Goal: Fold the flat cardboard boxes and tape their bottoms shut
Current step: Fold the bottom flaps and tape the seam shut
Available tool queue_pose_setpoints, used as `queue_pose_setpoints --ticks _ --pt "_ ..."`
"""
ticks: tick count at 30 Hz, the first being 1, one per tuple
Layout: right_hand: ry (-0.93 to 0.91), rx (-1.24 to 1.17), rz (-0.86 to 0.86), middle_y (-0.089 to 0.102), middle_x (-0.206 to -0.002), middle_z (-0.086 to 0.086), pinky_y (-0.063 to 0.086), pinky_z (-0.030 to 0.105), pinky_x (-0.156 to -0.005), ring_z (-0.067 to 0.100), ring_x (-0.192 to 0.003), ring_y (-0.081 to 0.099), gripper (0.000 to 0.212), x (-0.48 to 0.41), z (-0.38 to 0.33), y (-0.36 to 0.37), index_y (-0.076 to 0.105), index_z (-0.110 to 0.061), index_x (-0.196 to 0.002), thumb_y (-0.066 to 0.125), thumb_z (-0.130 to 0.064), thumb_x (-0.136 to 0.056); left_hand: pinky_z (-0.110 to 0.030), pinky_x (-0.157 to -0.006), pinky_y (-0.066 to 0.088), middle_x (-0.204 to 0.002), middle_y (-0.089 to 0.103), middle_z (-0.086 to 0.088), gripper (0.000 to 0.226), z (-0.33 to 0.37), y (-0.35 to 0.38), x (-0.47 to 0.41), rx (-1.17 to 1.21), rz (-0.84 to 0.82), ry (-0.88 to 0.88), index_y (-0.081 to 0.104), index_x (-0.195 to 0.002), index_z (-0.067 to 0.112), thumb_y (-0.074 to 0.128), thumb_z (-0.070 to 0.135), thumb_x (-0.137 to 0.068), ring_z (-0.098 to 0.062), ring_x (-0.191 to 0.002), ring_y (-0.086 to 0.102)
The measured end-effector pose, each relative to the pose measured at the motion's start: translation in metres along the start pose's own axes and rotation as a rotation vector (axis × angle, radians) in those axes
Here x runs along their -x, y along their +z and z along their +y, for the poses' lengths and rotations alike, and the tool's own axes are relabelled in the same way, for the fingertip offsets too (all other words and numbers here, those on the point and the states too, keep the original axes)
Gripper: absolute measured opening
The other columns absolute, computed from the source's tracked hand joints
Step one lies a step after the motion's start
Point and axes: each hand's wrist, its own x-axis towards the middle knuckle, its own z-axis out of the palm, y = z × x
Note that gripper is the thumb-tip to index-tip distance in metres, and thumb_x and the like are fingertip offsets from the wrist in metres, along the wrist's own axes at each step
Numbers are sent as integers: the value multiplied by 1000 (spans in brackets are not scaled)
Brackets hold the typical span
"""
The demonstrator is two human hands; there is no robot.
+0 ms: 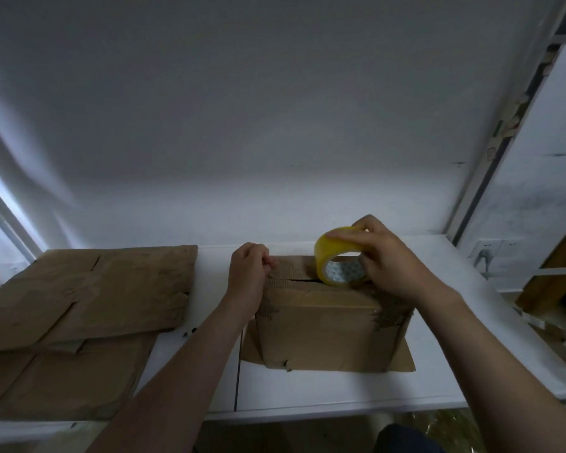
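A folded brown cardboard box (327,325) stands upside down on the white table (438,354), its bottom flaps closed on top with a seam between them. My right hand (386,256) grips a yellow roll of tape (337,256) that stands on edge on the seam. My left hand (247,268) sits at the box's left top edge with fingers curled, pinching at the seam; the tape end itself is too thin to see. Worn, torn patches show at the box's upper corners.
Several flat cardboard boxes (89,308) lie stacked on the left of the table. A white wall rises right behind the table. At the right stand a window frame (490,178), a wall socket (490,253) and a wooden piece (556,282).
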Motion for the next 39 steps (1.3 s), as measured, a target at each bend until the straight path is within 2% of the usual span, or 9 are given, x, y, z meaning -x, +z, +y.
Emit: queue_pose_setpoints --ticks 1,3,6,9,14,18,22,28,39 --pt "3 108 -64 41 -118 -13 50 36 -77 11 -108 45 79 -1 -2 -5 54 -57 -130 51 9 -86 -12 -62 45 -73 56 0 27 -1 -1 1 -36 7 20 51 -71 8 57 -10 -90 -11 -79 63" --pt "43 188 -109 39 -120 -13 49 38 -74 11 -111 42 78 1 -3 -8 52 -58 -131 51 6 -86 -16 -67 49 -70 55 1 30 -1 -1 1 6 40 -6 48 -67 9 52 -9 -91 -14 -80 66" --pt "86 -47 56 44 -121 -9 48 28 -89 11 -114 46 85 9 -2 2 55 -56 -132 48 14 -83 -30 -76 51 -75 55 -6 28 -2 -3 0 -52 -4 65 50 -70 9 54 -8 -92 -21 -79 61" --pt "131 -226 144 50 -124 -5 41 12 -96 8 -118 48 88 20 1 18 47 -53 -138 48 18 -86 -15 -71 49 -80 54 -7 30 -3 -14 -3 -185 -72 148 49 -72 8 66 -10 -88 -9 -74 62" --pt "113 -81 19 44 -127 -8 49 44 -99 15 -121 47 86 10 -13 20 46 -62 -136 44 9 -88 -14 -67 53 -84 58 -6 11 1 -36 -7 -111 -52 156 57 -87 0 64 -7 -92 -2 -74 62" --pt "108 16 -34 40 -127 -8 50 42 -97 19 -119 43 80 2 -33 18 48 -57 -136 45 7 -89 -23 -70 56 -85 58 -8 23 -19 -59 -12 132 31 -45 54 -77 4 52 -9 -96 -15 -81 61" --pt "84 241 -52 36 -132 -8 49 38 -76 17 -121 37 73 -2 -50 23 43 -61 -137 50 -3 -93 -43 -82 57 -84 59 -9 30 -44 -68 -6 197 45 -152 55 -72 10 49 3 -100 -20 -82 61" --pt "84 410 -73 37 -135 -1 54 47 -80 25 -122 36 69 1 -58 22 49 -53 -138 59 -4 -91 -42 -77 55 -83 58 -9 28 -54 -75 -10 239 55 -158 56 -74 9 50 1 -99 -22 -83 59" --pt "96 503 -48 42 -134 3 55 48 -80 29 -120 41 70 2 -67 37 53 -50 -136 67 -4 -86 -40 -77 60 -81 56 -14 26 -91 -58 7 185 -18 -200 56 -76 4 46 6 -100 -27 -82 60"
